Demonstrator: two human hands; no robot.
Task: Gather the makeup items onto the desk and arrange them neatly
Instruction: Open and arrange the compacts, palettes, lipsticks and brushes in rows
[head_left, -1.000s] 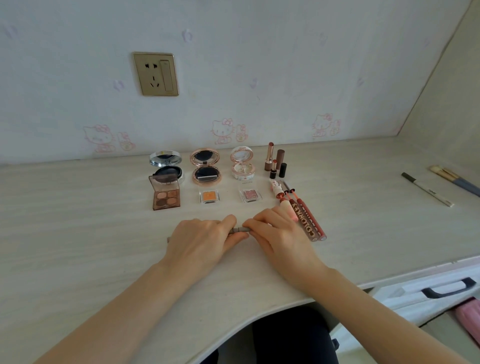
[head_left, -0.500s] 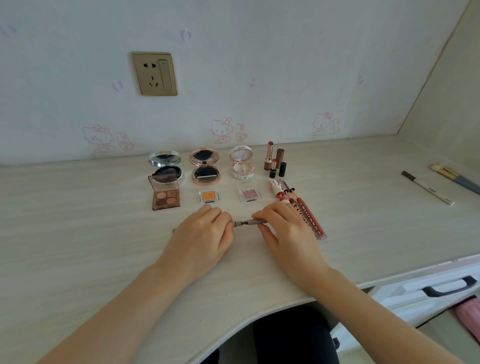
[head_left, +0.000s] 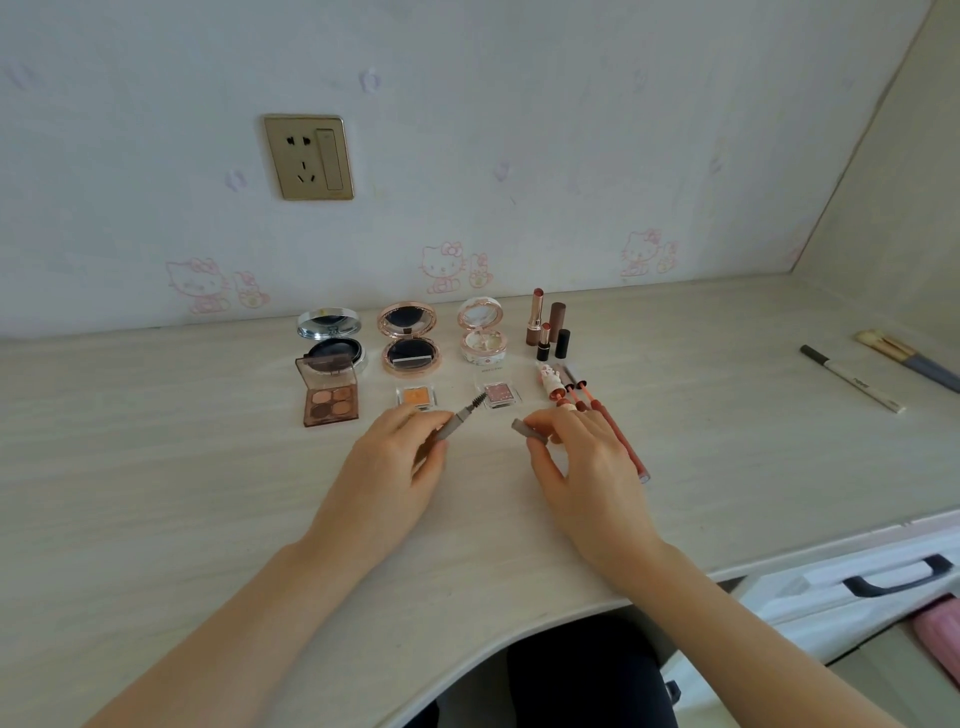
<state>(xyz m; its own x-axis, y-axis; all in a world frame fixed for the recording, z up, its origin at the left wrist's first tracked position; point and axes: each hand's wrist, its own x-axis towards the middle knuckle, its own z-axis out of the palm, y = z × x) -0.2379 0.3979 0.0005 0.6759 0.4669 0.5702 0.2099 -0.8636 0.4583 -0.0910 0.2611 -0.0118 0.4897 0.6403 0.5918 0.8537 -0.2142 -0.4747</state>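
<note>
My left hand (head_left: 395, 467) grips a grey brow pencil (head_left: 456, 419), its spoolie brush end bare and pointing up to the right. My right hand (head_left: 582, 470) pinches the pencil's grey cap (head_left: 525, 430), a short gap away from the brush. Behind them on the desk (head_left: 156, 467) stand three open round compacts (head_left: 410, 338), an eyeshadow palette (head_left: 328, 395), two small square eyeshadow pots (head_left: 415, 397), and upright lipsticks (head_left: 545, 328). Lip pencils and glosses (head_left: 602, 415) lie partly under my right fingers.
A white pencil (head_left: 852, 378) and a makeup brush (head_left: 906, 358) lie apart at the far right of the desk. A wall socket (head_left: 309, 157) sits above. A white drawer with a black handle (head_left: 893, 576) is below the desk's right edge.
The two hands have drawn apart: the cap has come off the pencil in my right hand, baring the brush end, which my left hand has tilted upward.
</note>
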